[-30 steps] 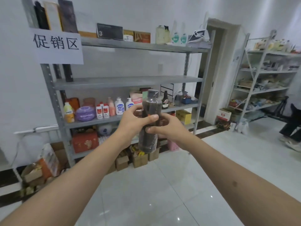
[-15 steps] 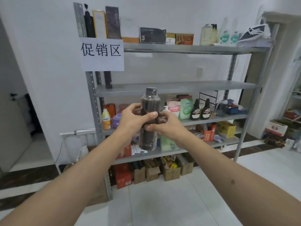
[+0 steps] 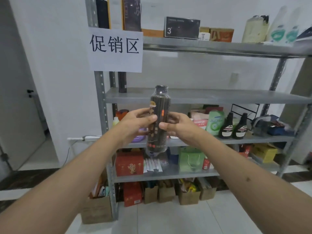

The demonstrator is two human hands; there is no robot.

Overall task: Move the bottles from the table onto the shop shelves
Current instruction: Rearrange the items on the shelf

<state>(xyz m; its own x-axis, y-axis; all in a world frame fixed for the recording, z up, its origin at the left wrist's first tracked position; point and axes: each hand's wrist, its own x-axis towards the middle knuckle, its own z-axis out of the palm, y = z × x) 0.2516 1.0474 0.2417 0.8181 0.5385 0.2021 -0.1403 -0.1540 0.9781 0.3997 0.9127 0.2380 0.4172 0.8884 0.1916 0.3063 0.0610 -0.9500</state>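
A tall dark bottle point(image 3: 158, 105) with a black cap and clear wrapping stands upright in the air in front of the grey metal shelf unit point(image 3: 211, 97). My left hand point(image 3: 136, 123) grips its middle from the left, thumb across the front. My right hand point(image 3: 179, 127) grips it from the right at the same height. The bottle's cap is level with the second shelf board, which is almost bare apart from a dark tube at its left end.
A paper sign point(image 3: 115, 48) hangs on the shelf's left post. Two dark bottles point(image 3: 233, 126), a green pouch and other goods fill the third shelf. Red boxes point(image 3: 129, 163), a green bag and cardboard boxes sit lower. An open doorway point(image 3: 22, 105) is at left.
The shelf unit has grown larger and shifted right in view as I came closer. Both hands keep hold of the bottle at the same spot.
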